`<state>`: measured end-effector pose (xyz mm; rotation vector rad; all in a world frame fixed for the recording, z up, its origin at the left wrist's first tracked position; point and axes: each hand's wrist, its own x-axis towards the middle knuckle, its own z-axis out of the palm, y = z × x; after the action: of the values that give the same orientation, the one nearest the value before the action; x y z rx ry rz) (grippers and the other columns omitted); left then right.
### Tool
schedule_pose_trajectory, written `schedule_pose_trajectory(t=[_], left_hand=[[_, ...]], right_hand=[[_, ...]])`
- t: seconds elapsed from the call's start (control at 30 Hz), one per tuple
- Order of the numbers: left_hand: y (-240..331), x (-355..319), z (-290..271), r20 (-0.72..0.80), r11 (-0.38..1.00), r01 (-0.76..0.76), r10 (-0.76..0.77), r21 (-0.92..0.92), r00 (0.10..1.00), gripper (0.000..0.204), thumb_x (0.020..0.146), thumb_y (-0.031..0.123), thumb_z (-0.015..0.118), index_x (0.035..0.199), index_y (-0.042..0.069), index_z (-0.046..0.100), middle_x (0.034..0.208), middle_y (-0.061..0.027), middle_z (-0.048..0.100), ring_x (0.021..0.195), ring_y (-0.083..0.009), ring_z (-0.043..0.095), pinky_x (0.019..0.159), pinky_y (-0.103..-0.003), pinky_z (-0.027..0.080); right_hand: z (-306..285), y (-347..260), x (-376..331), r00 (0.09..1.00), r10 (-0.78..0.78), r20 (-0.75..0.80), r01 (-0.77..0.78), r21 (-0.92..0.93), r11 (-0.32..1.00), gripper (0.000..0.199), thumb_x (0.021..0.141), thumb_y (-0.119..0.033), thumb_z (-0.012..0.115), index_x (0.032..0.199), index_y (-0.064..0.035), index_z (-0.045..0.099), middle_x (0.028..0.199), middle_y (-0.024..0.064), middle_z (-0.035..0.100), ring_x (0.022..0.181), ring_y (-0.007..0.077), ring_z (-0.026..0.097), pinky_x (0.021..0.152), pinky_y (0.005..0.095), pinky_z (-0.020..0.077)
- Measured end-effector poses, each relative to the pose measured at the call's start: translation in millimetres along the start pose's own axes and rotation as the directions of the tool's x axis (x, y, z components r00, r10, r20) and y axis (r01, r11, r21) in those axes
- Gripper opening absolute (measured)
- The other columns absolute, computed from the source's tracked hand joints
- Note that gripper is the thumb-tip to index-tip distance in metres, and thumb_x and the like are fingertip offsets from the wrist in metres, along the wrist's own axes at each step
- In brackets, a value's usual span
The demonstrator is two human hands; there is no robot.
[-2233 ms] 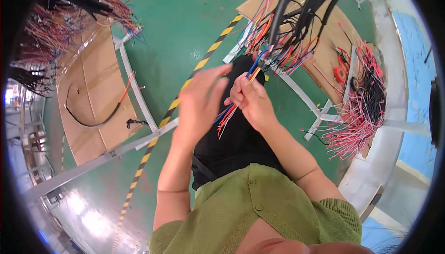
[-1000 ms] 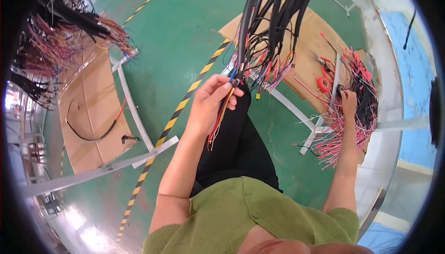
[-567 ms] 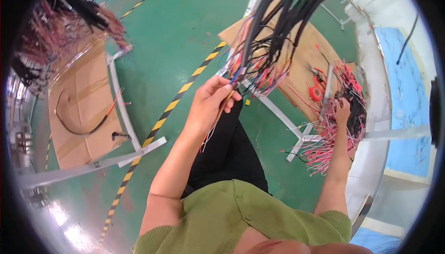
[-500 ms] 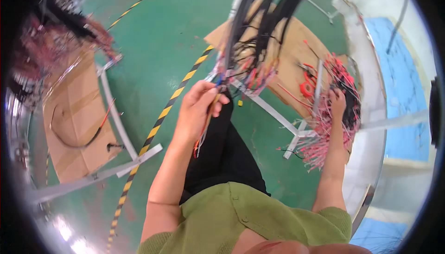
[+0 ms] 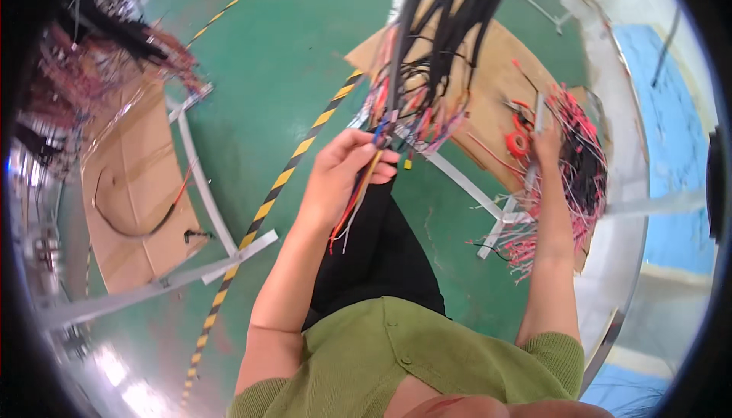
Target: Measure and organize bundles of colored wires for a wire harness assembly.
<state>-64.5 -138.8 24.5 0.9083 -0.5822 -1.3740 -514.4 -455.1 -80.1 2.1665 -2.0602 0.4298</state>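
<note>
Factory floor: green painted floor [image 5: 305,59], hazard-striped line [image 5: 282,181], hanging wire harnesses [image 5: 450,29].

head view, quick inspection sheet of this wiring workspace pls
surface: cardboard-topped bench on a white metal frame, over a green floor
job's things: small bundle of coloured wires in the left hand; heap of red and pink wires at the bench's right end
clutter: red tape roll and loose red wire bits on the cardboard
grippers: left hand closed on the bundle; right hand reaching at the heap, grasp unclear
cables: black cables hanging from above with coloured ends; one black cable on the left cardboard
surroundings: yellow and black floor stripe; second cardboard bench at left
</note>
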Motion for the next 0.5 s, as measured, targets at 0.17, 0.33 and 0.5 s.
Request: schedule_pose_trajectory(t=[0.17, 0.33, 0.5], left_hand=[[-3.1, 1.5, -4.4, 0.015, 0.999, -0.009, 0.010, -0.051, 1.000, 0.013, 0.096, 0.010, 0.047, 0.102, -0.001, 0.052, 0.096, -0.0172, 0.066, 0.078, -0.0184, 0.066, 0.073, -0.029, 0.055], [-1.7, 5.0, -6.8, 0.057, 0.994, 0.034, -0.028, -0.104, 0.998, 0.016, 0.097, 0.011, 0.047, 0.104, -0.001, 0.053, 0.096, -0.0160, 0.066, 0.077, -0.0173, 0.066, 0.072, -0.028, 0.055], [10.0, 0.1, -15.1, 0.074, 0.997, 0.078, -0.076, -0.019, 0.994, 0.021, 0.097, 0.013, 0.047, 0.107, -0.003, 0.055, 0.095, -0.0146, 0.067, 0.075, -0.0146, 0.066, 0.072, -0.026, 0.056]], right_hand=[[16.4, 5.2, 12.9, 1.000, 0.012, -0.021, -0.011, 0.085, 0.996, 0.052, 0.069, -0.028, 0.077, 0.107, 0.0015, 0.058, 0.091, 0.0189, 0.066, 0.080, 0.0342, 0.065, 0.073, 0.0420, 0.0512], [32.4, 51.9, 39.4, 0.974, 0.167, 0.154, -0.183, 0.099, 0.978, 0.038, 0.073, -0.028, 0.076, 0.096, 0.0005, 0.064, 0.081, 0.0088, 0.065, 0.053, 0.0174, 0.058, 0.058, 0.0330, 0.0477], [42.0, 62.8, 44.2, 0.995, 0.066, 0.076, -0.076, 0.136, 0.988, 0.035, 0.074, -0.026, 0.074, 0.094, 0.0010, 0.065, 0.083, 0.0091, 0.066, 0.066, 0.0201, 0.061, 0.066, 0.0328, 0.0481]])
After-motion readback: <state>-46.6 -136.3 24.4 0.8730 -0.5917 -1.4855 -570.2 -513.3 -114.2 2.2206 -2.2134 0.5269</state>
